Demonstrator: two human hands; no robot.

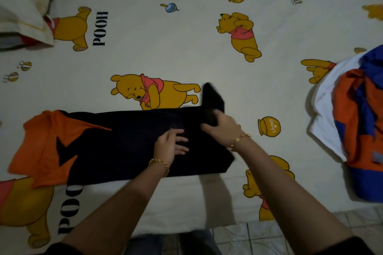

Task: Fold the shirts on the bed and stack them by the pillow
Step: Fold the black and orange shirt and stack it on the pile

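Note:
A dark navy shirt with orange shoulders and sleeves lies lengthwise across the bed, folded into a long strip. My left hand presses flat on its middle with fingers spread. At the strip's right end my right hand grips the hem and lifts it, so a dark flap stands up above the bed. A pile of unfolded shirts, orange, blue and white, sits at the right edge. The pillow lies at the top left corner.
The cream bedsheet printed with yellow bears covers the bed. Its near edge runs along the bottom, with tiled floor below it. A red and grey cloth shows under the pillow's near edge.

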